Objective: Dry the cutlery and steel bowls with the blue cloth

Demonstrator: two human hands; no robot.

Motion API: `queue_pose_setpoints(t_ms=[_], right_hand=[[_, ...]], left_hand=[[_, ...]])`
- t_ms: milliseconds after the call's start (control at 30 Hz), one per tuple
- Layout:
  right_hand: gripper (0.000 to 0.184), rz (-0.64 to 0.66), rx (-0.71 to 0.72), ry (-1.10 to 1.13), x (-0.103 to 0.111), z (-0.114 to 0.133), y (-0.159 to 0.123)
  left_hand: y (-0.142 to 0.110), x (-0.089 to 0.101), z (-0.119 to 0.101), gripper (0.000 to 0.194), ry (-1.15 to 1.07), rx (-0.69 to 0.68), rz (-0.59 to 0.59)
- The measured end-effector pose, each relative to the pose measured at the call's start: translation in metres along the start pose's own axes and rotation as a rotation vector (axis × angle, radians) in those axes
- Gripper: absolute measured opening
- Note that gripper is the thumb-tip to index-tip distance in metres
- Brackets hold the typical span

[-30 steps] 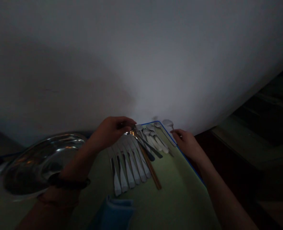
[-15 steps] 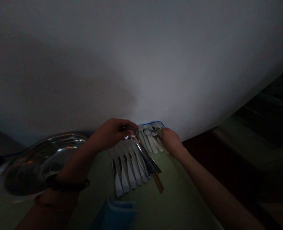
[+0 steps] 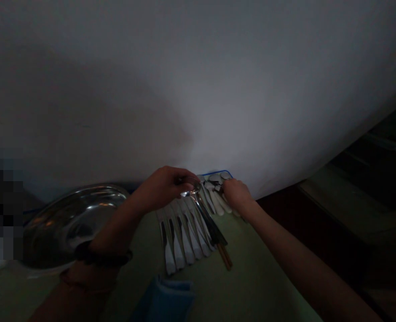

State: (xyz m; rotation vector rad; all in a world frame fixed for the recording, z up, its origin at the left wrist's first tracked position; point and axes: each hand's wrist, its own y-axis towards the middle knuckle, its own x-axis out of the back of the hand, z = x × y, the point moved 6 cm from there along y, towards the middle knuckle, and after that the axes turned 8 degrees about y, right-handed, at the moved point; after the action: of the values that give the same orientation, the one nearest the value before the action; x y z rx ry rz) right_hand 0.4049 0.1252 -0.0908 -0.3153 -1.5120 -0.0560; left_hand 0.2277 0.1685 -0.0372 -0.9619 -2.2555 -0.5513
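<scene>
Between both hands (image 3: 162,188) (image 3: 238,194), pale-handled cutlery (image 3: 217,204)

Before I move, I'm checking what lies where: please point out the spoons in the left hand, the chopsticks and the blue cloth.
Spoons (image 3: 212,226), head view: on their dark handles.
Chopsticks (image 3: 224,257), head view: on their exposed brown ends.
Blue cloth (image 3: 173,299), head view: on its folded front.

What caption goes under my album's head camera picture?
Left hand holding spoons, right hand at more cutlery, metal basin nearby.
</scene>
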Motion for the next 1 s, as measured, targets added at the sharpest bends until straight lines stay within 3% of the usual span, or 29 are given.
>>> queue_pose_setpoints(t_ms=[600, 1000], right_hand=[[0.029, 0.07, 0.02, 0.068, 0.0, -0.012, 0.007], [0.027, -0.066, -0.021, 0.086, -0.004, -0.018, 0.012]], left_hand=[[0.0, -0.002, -0.002, 0.023, 0.058, 0.018, 0.014], [0.001, -0.004, -0.001, 0.024, 0.1, 0.024, 0.033]])
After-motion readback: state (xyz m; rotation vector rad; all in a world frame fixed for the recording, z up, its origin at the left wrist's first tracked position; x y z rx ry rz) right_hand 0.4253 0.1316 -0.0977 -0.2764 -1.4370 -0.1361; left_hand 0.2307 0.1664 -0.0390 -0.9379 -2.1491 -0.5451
